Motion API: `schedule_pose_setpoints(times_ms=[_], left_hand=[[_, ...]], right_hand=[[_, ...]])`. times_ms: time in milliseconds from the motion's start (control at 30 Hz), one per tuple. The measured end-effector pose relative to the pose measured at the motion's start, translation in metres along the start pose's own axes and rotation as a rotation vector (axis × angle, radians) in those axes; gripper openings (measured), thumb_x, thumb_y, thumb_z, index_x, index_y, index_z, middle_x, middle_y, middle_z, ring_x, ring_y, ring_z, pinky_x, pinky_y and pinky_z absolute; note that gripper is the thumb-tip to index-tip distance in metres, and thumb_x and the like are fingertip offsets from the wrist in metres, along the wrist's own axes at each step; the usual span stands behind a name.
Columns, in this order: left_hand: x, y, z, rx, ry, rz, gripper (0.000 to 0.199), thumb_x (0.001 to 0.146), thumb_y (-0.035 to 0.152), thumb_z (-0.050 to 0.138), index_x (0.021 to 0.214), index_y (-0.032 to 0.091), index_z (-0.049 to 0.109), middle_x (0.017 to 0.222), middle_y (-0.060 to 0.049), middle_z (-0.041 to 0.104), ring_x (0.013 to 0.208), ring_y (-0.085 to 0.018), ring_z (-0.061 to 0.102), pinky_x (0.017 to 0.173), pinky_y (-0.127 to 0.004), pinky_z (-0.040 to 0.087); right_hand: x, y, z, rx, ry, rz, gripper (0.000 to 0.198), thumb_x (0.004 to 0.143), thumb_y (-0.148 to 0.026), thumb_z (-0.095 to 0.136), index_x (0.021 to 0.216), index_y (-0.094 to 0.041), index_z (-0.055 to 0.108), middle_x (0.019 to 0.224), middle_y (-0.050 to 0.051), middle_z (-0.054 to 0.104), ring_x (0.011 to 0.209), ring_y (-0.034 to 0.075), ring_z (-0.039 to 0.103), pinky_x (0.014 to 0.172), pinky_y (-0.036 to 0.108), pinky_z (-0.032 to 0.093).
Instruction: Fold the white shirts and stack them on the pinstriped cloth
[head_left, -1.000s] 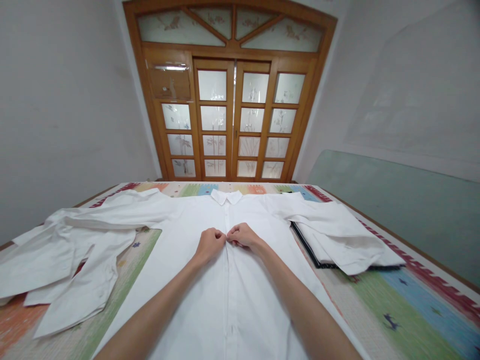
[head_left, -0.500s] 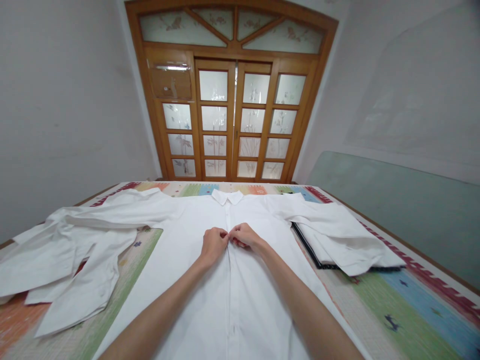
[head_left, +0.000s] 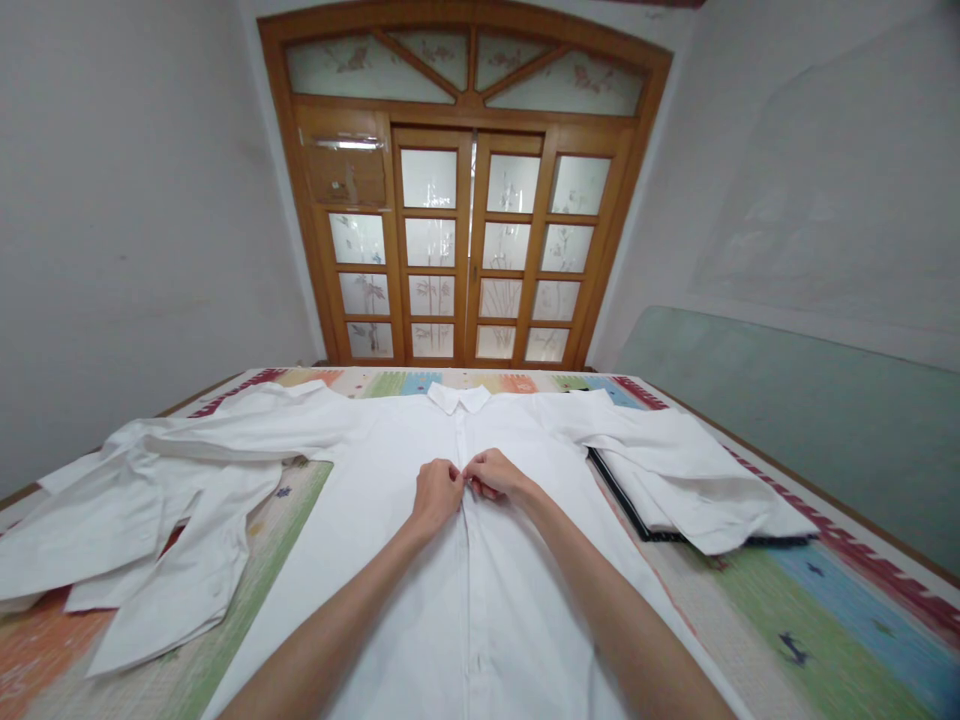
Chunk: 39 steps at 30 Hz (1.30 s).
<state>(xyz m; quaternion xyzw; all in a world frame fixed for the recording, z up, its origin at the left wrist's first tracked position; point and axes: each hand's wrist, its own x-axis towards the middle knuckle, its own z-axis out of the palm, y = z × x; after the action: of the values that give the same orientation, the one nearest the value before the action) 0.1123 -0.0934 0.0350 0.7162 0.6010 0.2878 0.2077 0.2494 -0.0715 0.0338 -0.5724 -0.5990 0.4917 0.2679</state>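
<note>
A white long-sleeved shirt [head_left: 375,560] lies spread face up, its collar [head_left: 458,398] toward the far edge and its front placket running down the middle. My left hand [head_left: 439,492] pinches the placket in the chest area. Right beside it, my right hand [head_left: 491,474] pinches the same strip with fingers closed. The two sets of fingertips nearly meet; whatever button lies between them is too small and covered to make out.
Another white garment [head_left: 180,540] lies crumpled at the left, near the shirt's sleeve. Under the right sleeve is a dark-edged folded stack [head_left: 637,500]. A patterned cloth [head_left: 787,610] covers the surface. Wooden glazed doors [head_left: 469,250] stand beyond; a pale green panel [head_left: 765,390] is at right.
The view has shifted slightly, so everything sits a little lower and to the right. Both hands keep their pinch at the same spot on the placket.
</note>
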Motion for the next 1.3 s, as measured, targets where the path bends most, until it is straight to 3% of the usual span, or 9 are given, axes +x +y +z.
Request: schedule_pose_setpoints(times_ms=[233,600,867,1300], left_hand=[[0.002,-0.003,-0.001,-0.137,-0.025,-0.039,0.032,0.080,0.024,0.055,0.050,0.018,0.065,0.051,-0.004,0.067,0.060,-0.015,0.064,0.066,-0.024,0.044],[0.009,-0.015,0.000,-0.310,-0.059,-0.162,0.025,0.073,0.016,0.055,0.049,0.019,0.062,0.044,0.002,0.061,0.050,-0.012,0.061,0.059,-0.022,0.047],[0.014,-0.026,0.010,-0.544,-0.103,-0.279,0.018,0.068,0.014,0.054,0.050,0.016,0.057,0.039,0.003,0.053,0.032,-0.008,0.045,0.037,-0.020,0.033],[0.011,-0.026,0.009,-0.586,-0.093,-0.287,0.014,0.068,0.015,0.056,0.054,0.015,0.059,0.040,0.003,0.053,0.032,-0.007,0.044,0.035,-0.019,0.030]], right_hand=[[0.001,0.003,-0.003,-0.003,-0.019,-0.010,0.024,0.076,-0.013,0.047,0.053,-0.017,0.055,0.035,-0.007,0.047,0.026,0.005,0.034,0.030,0.018,0.022],[-0.006,-0.001,0.004,0.059,0.024,-0.011,0.013,0.070,-0.009,0.055,0.060,-0.016,0.059,0.038,-0.009,0.048,0.027,0.004,0.033,0.030,0.018,0.021],[-0.004,0.000,0.009,0.079,0.078,0.039,0.014,0.066,-0.006,0.061,0.060,-0.017,0.055,0.036,-0.010,0.046,0.028,0.004,0.033,0.030,0.018,0.019],[-0.005,0.002,0.013,0.066,0.148,0.044,0.014,0.065,-0.006,0.063,0.059,-0.017,0.057,0.035,-0.009,0.048,0.027,0.004,0.033,0.029,0.018,0.020]])
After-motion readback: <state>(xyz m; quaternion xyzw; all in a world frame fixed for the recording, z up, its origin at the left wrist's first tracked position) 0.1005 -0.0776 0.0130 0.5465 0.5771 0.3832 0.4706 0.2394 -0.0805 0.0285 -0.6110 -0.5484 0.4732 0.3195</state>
